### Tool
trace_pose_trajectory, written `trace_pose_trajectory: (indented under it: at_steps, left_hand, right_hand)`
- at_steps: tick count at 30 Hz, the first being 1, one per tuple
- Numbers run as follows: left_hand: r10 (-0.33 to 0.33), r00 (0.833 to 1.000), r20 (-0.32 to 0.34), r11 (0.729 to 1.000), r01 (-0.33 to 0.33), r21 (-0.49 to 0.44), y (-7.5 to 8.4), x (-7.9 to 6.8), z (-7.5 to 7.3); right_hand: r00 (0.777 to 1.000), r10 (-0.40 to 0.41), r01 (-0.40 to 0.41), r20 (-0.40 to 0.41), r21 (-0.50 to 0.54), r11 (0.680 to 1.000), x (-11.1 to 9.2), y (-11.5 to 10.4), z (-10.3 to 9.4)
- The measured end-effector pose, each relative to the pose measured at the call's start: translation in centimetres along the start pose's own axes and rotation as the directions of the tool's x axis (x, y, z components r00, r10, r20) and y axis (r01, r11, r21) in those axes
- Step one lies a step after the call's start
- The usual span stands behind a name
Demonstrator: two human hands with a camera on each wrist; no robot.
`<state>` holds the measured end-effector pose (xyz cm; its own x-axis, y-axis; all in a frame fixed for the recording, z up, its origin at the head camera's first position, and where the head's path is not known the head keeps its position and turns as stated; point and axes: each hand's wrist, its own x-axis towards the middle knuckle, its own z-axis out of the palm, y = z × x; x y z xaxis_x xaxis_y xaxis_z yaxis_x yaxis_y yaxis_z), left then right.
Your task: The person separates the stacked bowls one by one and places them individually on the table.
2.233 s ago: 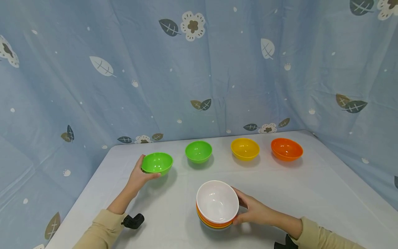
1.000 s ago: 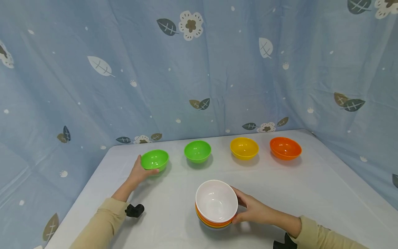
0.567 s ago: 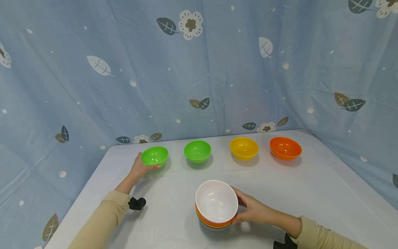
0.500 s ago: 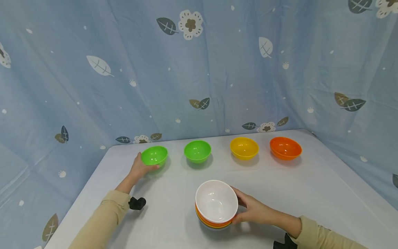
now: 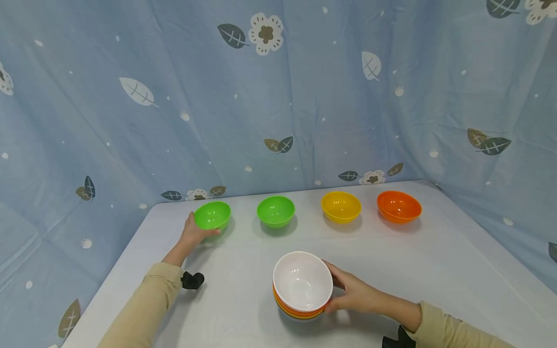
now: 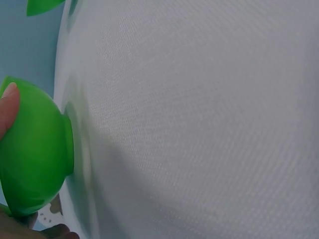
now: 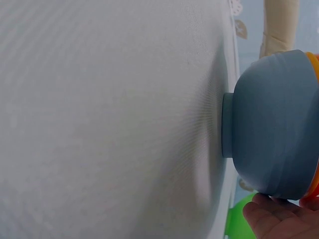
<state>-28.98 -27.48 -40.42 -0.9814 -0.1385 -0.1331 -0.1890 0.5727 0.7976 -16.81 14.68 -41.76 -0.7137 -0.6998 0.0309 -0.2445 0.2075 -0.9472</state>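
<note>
A blue curtain (image 5: 322,106) printed with leaves and flowers hangs behind the white-covered tabletop (image 5: 378,261), closing in its far, left and right edges. The person's beige left sleeve (image 5: 141,309) comes in across the left side of the tabletop, and the matching right sleeve (image 5: 450,329) by the near right corner. Towards the middle of the near edge I see a stack of bowls (image 5: 303,292), with a white bowl (image 5: 300,270) innermost, an orange rim (image 5: 300,314) and a yellow rim (image 7: 313,62) peeking out beneath, and a blue-grey bowl (image 7: 271,122) outermost. Along the far edge sit an orange bowl (image 5: 399,208) nearest the far right corner, a yellow bowl (image 5: 341,208) and, about midway, a green bowl (image 5: 276,211). A second green bowl (image 5: 213,215), upright near the far left corner, is grasped by the left hand (image 5: 192,233); I can't tell whether its foot touches the tabletop. The right hand (image 5: 351,291) grips the stack's right side, thumb nearest me. A small black device (image 5: 192,280) juts from the left cuff.
</note>
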Motion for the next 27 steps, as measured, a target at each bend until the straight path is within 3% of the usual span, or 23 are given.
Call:
trace_pose_trajectory:
  at_steps: [27]
  left_hand:
    - [-0.031, 0.999, -0.022, 0.999, 0.031, -0.026, -0.28, -0.13, -0.62]
  right_hand:
    - [1.0, 0.005, -0.005, 0.01, 0.022, 1.0, 0.02, -0.1, 0.04]
